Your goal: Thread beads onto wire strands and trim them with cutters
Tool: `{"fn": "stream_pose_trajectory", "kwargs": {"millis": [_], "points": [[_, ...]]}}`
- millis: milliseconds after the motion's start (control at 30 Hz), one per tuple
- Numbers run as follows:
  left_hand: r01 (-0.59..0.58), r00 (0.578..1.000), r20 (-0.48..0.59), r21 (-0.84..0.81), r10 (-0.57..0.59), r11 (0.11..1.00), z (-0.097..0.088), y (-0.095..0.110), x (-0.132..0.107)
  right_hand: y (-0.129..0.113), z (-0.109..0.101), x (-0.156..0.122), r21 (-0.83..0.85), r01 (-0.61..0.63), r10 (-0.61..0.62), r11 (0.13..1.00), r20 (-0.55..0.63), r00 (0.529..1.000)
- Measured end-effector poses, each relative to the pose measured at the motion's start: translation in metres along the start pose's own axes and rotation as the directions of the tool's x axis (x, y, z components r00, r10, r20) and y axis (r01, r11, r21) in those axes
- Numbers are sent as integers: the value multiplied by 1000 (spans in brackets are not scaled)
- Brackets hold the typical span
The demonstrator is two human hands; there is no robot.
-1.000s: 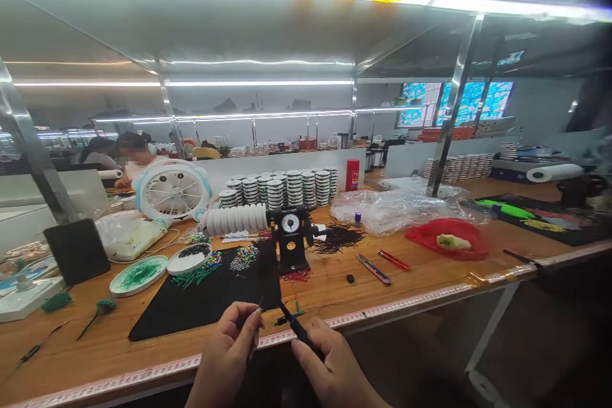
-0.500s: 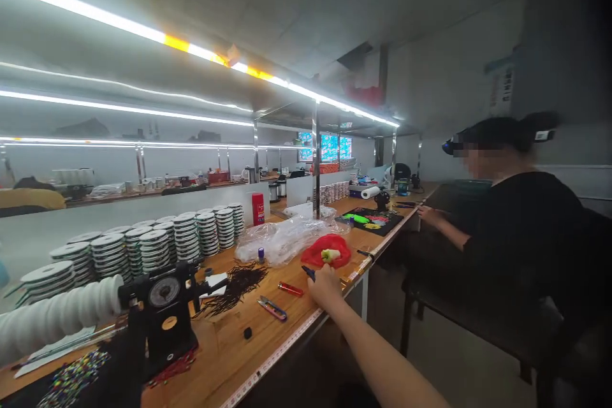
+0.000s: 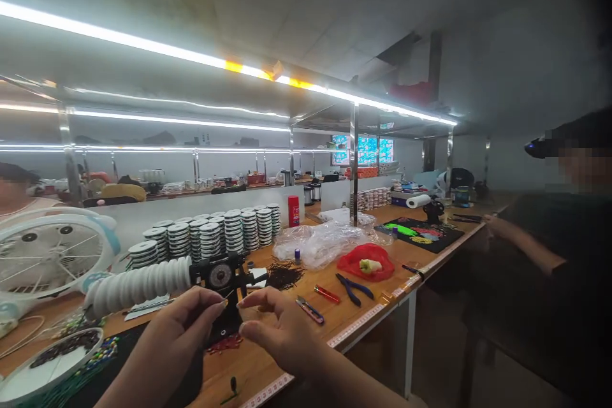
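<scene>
Bright tube light runs slantwise over a smooth brown wooden bench, its front edge lined with a pale measuring strip. Just above the bench, in front of a black machine, a tiny piece with a yellowish fleck and a fine, needle-thin end sits at the left fingertips; it is too small to identify.

Left hand pinches it between thumb and forefinger, the wrist angled up from the lower left. Right hand faces it from the other side, thumb and forefinger curved and parted, with a visible space between them; whether a fine strand lies there cannot be told.

Behind them stands the black machine with a round dial, a ribbed row of white spools reaching out to its left. Beneath it lie scattered red bits, and beside it a tangle of thin black strands. To the right rest snips, a glossy red lighter and blue-handled pliers, their handles spread.

At lower left, a shallow round white dish holds small dark pieces, with multicoloured beads outside its rim. A thin red bag lies opened out around a pale yellow-green lump, near crumpled clear plastic. Stacked white reels fill the back, and at far right a co-worker's hand is at the bench edge.
</scene>
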State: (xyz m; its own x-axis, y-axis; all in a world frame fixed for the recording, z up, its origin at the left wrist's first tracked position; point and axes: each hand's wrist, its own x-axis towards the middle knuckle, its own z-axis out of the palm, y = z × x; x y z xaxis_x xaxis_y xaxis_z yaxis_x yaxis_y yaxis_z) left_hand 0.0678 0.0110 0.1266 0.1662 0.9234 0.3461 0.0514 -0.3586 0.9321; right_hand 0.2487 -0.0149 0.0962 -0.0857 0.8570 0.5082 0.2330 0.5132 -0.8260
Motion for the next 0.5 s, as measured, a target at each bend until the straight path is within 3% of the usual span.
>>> {"fn": "stream_pose_trajectory", "kwargs": {"millis": [67, 133, 300, 500], "points": [[-34, 993, 116, 88, 24, 996, 5, 6, 0, -7, 18, 0, 300, -51, 35, 953, 61, 998], [-56, 989, 140, 132, 38, 990, 7, 7, 0, -7, 28, 0, 457, -103, 82, 883, 65, 995], [-10, 990, 138, 75, -1, 997, 7, -2, 0, 2, 30, -2, 406, -105, 146, 908, -71, 987], [-7, 992, 127, 55, 0, 998, 15, -6, -2, -4, 22, -5, 389, -71, 111, 918, -83, 990]]}}
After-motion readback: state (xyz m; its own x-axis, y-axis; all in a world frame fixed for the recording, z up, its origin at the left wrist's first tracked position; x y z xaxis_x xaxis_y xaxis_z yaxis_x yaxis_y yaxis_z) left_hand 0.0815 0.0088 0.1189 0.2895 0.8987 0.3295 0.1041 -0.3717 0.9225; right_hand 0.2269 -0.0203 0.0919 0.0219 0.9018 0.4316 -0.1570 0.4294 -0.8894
